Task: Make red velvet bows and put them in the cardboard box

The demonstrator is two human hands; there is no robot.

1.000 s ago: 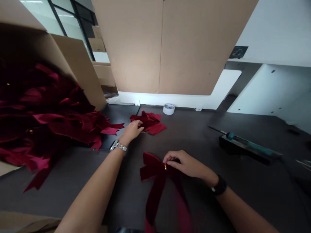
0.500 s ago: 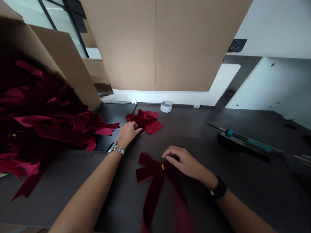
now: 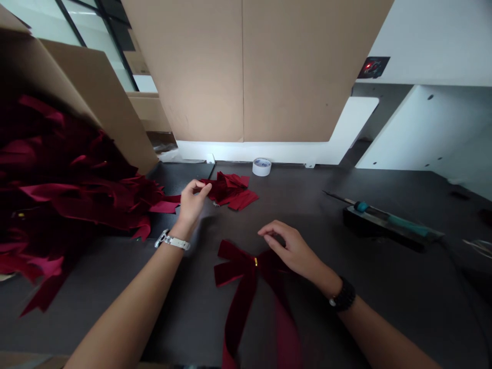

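A dark red velvet bow point(image 3: 240, 297) with a gold band at its centre lies on the dark table, its two long tails running toward me. Above its right loop hovers my right hand point(image 3: 290, 248), loosely curled, with thumb and forefinger slightly apart and nothing visible in them. My left hand point(image 3: 192, 202) is at the left end of a small pile of cut red ribbon pieces point(image 3: 240, 192). Its thumb and forefinger pinch the edge of a dark red ribbon piece; the exact grip is partly hidden by the fingers.
A large heap of red ribbons point(image 3: 84, 189) spills from a cardboard box point(image 3: 88, 87) at left. A tape roll point(image 3: 262, 167) stands by the back panel. A soldering-iron-like tool point(image 3: 361, 207) rests on a black holder at right, its thin tip pointing left.
My left hand has drawn back a little to the left and up, with the ribbon piece at its fingertips. My right hand has lifted slightly off the bow, which stays in place.
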